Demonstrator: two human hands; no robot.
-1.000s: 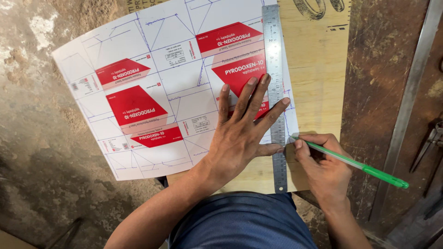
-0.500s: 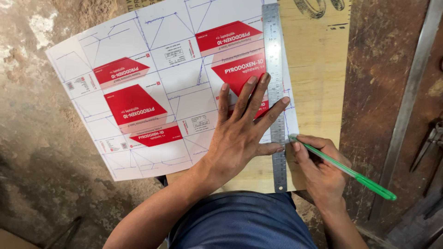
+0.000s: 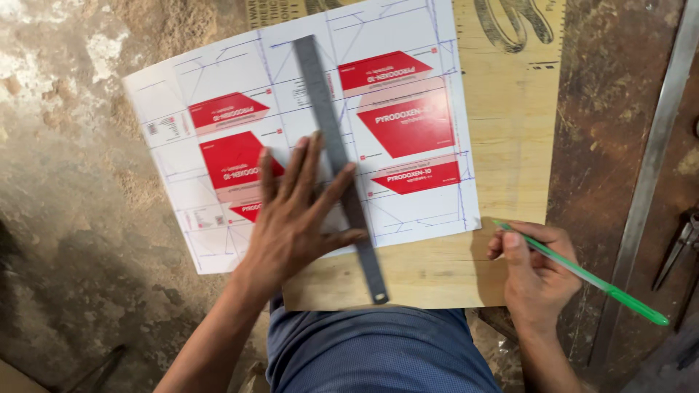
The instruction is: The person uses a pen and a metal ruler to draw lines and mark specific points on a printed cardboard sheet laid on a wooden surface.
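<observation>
My left hand (image 3: 297, 218) lies flat with spread fingers on a white printed sheet (image 3: 306, 94) of red-and-white box layouts, its fingertips pressing a steel ruler (image 3: 338, 164). The ruler runs tilted across the middle of the sheet, its lower end over a plywood board (image 3: 510, 131). My right hand (image 3: 535, 273) rests at the board's near right corner, off the sheet, gripping a green pen (image 3: 604, 286) whose tip points toward the sheet's lower right corner.
The board lies on my lap above blue trousers (image 3: 378, 349). A long metal strip (image 3: 648, 167) runs along the dark right side, with metal pliers (image 3: 681, 244) beyond it. Rough stained floor (image 3: 65, 204) lies to the left.
My left hand slid the ruler from the sheet's right edge to its middle, now tilted. The right hand with the pen drew back from the ruler to the board's corner.
</observation>
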